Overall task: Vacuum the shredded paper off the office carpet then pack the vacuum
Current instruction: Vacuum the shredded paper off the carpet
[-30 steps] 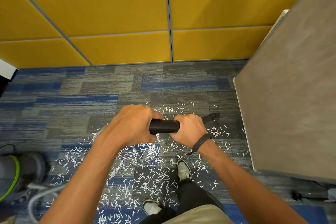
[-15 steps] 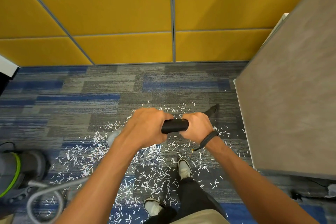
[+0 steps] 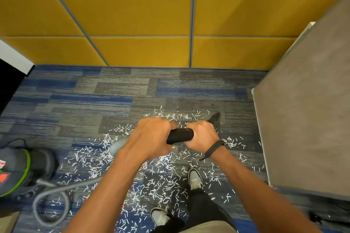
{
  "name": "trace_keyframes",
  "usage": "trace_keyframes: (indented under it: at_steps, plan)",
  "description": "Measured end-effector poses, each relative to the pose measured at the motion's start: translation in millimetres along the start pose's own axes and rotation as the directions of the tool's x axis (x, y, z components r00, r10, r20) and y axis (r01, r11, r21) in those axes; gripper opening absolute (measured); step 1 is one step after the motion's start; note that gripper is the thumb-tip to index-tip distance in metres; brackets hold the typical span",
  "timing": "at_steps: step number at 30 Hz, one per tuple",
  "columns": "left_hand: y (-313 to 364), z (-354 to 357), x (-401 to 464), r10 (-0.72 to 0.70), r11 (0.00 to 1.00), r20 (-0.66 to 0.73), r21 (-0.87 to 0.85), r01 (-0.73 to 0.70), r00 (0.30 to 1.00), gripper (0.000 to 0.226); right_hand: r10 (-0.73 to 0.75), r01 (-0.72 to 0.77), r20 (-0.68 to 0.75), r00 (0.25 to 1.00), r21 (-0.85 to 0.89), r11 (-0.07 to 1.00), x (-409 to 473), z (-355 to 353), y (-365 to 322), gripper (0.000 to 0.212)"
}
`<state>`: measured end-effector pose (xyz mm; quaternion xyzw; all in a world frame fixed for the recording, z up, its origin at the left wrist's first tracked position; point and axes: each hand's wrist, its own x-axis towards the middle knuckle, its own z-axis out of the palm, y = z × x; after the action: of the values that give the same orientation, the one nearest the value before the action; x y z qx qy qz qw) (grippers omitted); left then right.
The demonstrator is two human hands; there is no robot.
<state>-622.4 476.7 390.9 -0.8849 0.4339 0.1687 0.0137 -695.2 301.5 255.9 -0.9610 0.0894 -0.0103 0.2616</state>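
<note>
White shredded paper (image 3: 161, 181) is scattered over the blue-grey carpet (image 3: 113, 100) around my feet. Both hands grip the black vacuum wand (image 3: 180, 136): my left hand (image 3: 151, 139) holds its rear end where the grey ribbed hose (image 3: 118, 146) joins, my right hand (image 3: 201, 136) holds it further forward. The wand's black nozzle tip (image 3: 215, 117) touches the carpet among the far shreds. The hose loops down left (image 3: 47, 200) to the grey vacuum body with a green stripe (image 3: 22, 172) at the left edge.
A yellow padded wall (image 3: 142, 24) closes the far side. A grey desk panel (image 3: 306, 119) stands at the right. A dark cabinet with a white top (image 3: 11, 66) is at the far left. My two shoes (image 3: 195, 178) stand among the shreds. A black cable (image 3: 322, 215) lies bottom right.
The wand and both hands have pushed forward and slightly right; the nozzle tip moved farther across the shreds. The hose loop has drifted right, away from the vacuum body.
</note>
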Motion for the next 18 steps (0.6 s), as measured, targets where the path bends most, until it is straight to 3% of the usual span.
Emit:
trace_keyframes:
  at_steps: [5, 12, 18]
  plan:
    - [-18, -7, -24, -0.060, 0.997, -0.013, 0.040, 0.061, 0.998, 0.040, -0.075, 0.075, 0.016, 0.997, 0.023, 0.997, 11, 12, -27, 0.027]
    - [-34, -8, -55, -0.143, 0.988, -0.037, 0.046, 0.145, 0.989, 0.035, -0.160, 0.154, 0.064, 0.985, 0.084, 0.984, 15, 24, -58, 0.014]
    - [-53, -5, -84, -0.186, 0.982, -0.038, 0.008, 0.187, 0.982, 0.037, -0.201, 0.193, 0.100, 0.975, 0.078, 0.978, 12, 36, -88, 0.018]
